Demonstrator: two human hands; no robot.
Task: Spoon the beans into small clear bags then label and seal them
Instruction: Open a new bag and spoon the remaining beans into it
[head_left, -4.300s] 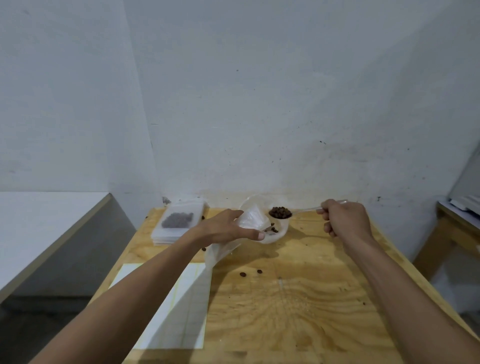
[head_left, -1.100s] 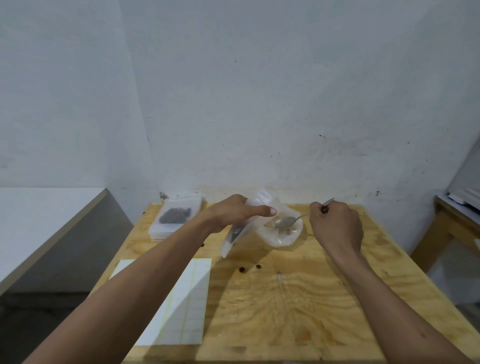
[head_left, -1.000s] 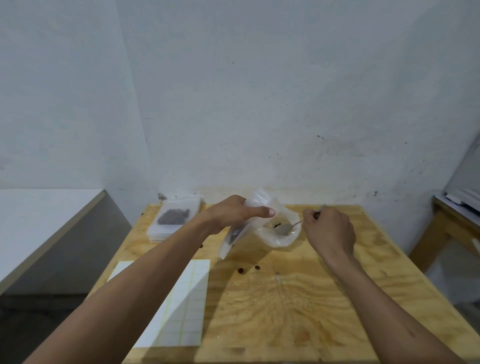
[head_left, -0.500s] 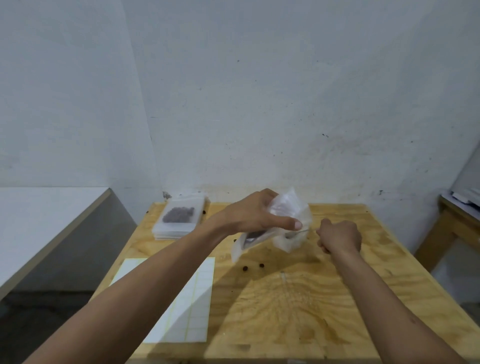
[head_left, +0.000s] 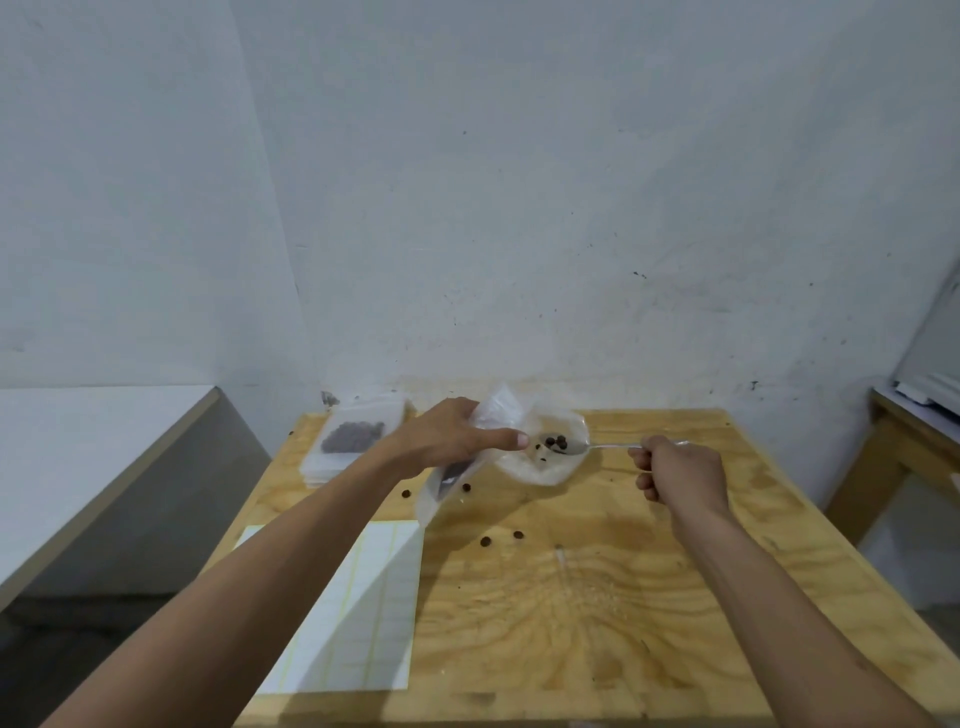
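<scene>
Head view. Right hand (head_left: 680, 475) gripping spoon (head_left: 582, 447), now reloaded with beans (head_left: 557, 443) over dish (head_left: 558, 470) (empty a second ago); left hand (head_left: 452, 436) pinching clear bag (head_left: 457, 467): next fill imminent.

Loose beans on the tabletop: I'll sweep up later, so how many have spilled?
4 that I can see: two side by side mid-table, one left of the small clear bag, one at its edge. The bag may hide more.
</scene>
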